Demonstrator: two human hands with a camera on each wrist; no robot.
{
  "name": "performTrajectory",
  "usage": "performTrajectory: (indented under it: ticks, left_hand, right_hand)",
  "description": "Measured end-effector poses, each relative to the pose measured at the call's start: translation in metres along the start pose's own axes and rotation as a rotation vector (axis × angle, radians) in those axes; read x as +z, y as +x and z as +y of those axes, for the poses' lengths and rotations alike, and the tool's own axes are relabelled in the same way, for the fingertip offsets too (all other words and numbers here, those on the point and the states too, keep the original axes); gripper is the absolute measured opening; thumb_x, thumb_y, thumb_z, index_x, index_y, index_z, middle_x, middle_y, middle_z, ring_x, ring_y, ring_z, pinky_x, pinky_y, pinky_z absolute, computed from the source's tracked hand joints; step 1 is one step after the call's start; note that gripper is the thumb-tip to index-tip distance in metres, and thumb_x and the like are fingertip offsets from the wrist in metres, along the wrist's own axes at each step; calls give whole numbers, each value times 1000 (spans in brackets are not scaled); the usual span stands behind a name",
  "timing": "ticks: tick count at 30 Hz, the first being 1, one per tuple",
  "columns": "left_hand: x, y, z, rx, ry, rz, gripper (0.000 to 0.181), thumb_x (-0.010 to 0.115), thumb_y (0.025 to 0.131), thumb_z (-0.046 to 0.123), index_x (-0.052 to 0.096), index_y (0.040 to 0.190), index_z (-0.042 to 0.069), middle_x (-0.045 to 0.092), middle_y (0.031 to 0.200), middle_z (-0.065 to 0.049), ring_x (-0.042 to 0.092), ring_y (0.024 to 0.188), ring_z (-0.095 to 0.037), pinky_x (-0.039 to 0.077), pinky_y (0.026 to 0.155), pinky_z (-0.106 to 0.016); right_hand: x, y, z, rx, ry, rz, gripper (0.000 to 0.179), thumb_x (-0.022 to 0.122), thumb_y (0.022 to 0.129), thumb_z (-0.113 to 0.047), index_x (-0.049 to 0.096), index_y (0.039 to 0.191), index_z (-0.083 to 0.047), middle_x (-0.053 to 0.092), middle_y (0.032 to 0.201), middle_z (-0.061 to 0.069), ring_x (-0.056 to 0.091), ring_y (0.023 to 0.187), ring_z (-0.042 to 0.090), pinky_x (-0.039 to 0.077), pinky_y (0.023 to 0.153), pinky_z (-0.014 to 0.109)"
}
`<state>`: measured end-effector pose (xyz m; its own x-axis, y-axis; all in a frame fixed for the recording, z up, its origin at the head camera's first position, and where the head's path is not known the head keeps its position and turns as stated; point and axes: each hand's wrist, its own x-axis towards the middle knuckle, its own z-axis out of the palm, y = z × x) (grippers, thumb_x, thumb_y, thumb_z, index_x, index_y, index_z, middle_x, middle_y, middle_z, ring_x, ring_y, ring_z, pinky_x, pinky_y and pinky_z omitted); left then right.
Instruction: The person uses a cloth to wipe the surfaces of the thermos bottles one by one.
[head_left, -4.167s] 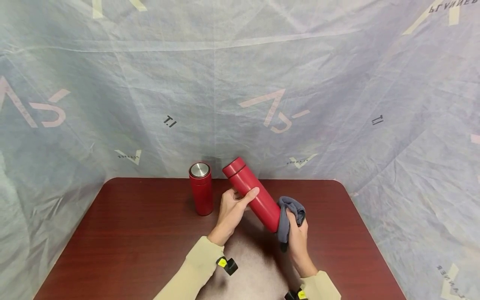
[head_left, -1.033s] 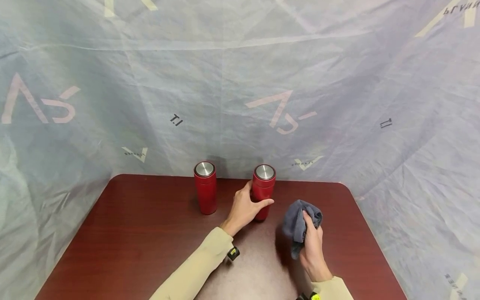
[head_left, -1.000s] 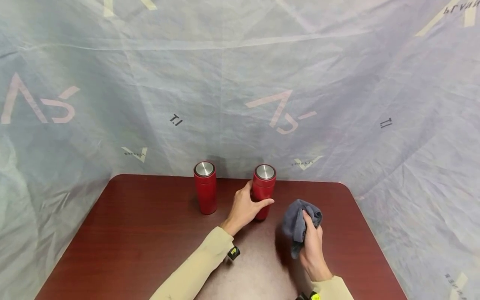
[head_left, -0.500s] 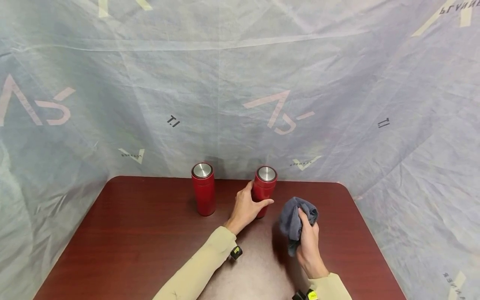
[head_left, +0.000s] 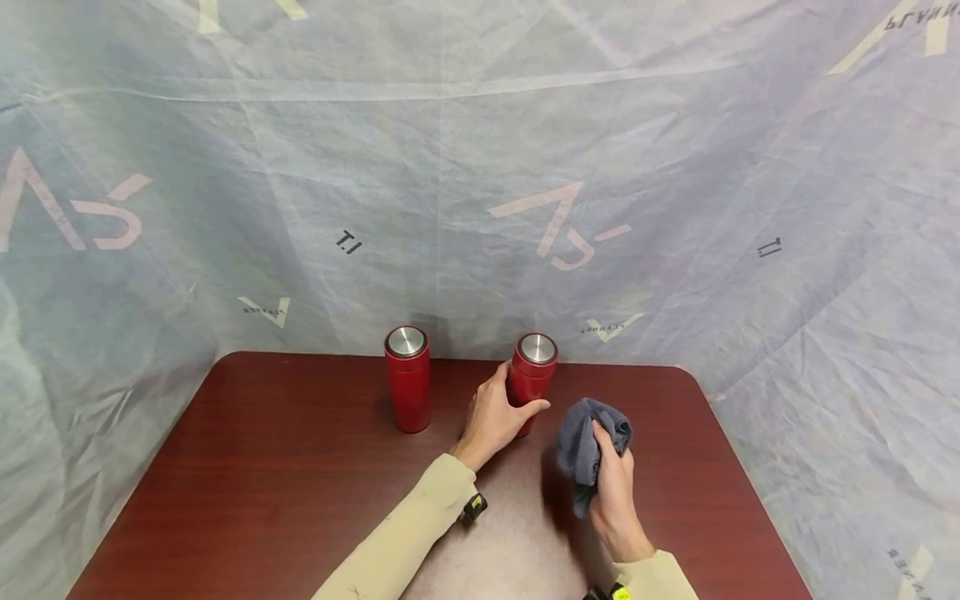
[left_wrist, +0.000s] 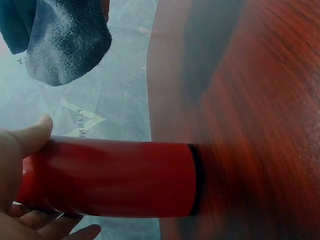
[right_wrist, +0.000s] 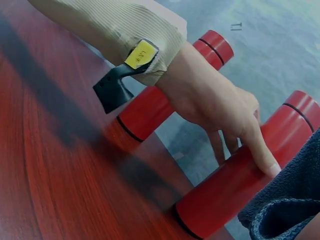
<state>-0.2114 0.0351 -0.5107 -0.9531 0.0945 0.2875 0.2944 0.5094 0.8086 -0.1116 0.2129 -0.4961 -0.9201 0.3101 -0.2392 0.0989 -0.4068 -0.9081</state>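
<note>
The left hand is holding the red bottle, with the thumb lying on the near side and the fingers curling round the other side. This bottle is having a smooth, slightly shiny body, a silver round lid top, a thin dark seam under the lid and a dark rim at the base. It is leaning slightly to the right, right of the middle of the table and toward its far edge; whether the base is touching the table, I cannot tell. The right hand is gripping a bunched grey cloth, raised above the table, between the bottle and the right edge. A second red bottle is standing upright, left of the middle. From it, bare reddish-brown surface is stretching to the left edge. Beyond the far edge and its rounded corners, a printed grey sheet is hanging close.
</note>
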Motion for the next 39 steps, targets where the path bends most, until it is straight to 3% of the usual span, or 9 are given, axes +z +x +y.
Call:
performTrajectory:
  ticks: [6,10,13,20,26,32,39]
  left_hand:
    - [-12,-7,0,-70,-11,-81,106,89,82,59,40,165,16,63,151,-7,65,129,-30,54,104,-56]
    - [-24,-20,-4,-105,-69,-91,99,86,87,55,40,165,15,55,159,-8,57,142,-32,47,112,-60]
    - [-36,-33,-9,-91,-129,-79,88,85,92,45,44,162,11,56,159,-10,54,144,-31,45,115,-58]
    - [-73,-67,-22,-5,-224,-38,59,86,95,26,62,146,8,69,142,-9,66,131,-33,53,109,-50]
    - [-103,-88,-39,-40,-293,18,38,85,96,23,73,131,18,77,126,-5,75,114,-20,59,100,-43]
    - [-133,-97,-51,-106,-274,83,24,84,96,29,77,116,18,79,110,2,77,99,-13,62,90,-30]
    - [-154,-97,-68,-143,-250,170,36,84,96,29,73,125,10,77,110,0,75,100,-13,60,89,-22]
  right_hand:
    - [1,-1,3,39,1,-40,24,62,110,-38,67,124,-19,73,102,-9,70,89,7,57,78,24]
    - [0,-1,4,61,59,-90,21,59,112,-37,69,121,-21,74,104,-8,71,90,7,58,79,24]
    - [-2,-1,8,64,122,-142,20,56,113,-32,71,118,-20,76,104,-6,72,91,8,59,79,24]
    - [2,-5,16,83,147,-270,22,44,115,-17,65,120,-16,73,104,-5,70,92,8,58,81,23]
    - [14,-10,21,114,37,-243,17,54,108,-14,66,120,-13,75,104,0,73,89,13,60,78,28]
    - [33,-13,27,100,-56,-240,30,65,103,-17,63,132,-8,75,109,3,73,92,16,60,79,32]
    - [61,-13,36,74,-99,-262,40,70,99,-17,61,136,-4,75,109,3,72,92,16,60,78,32]
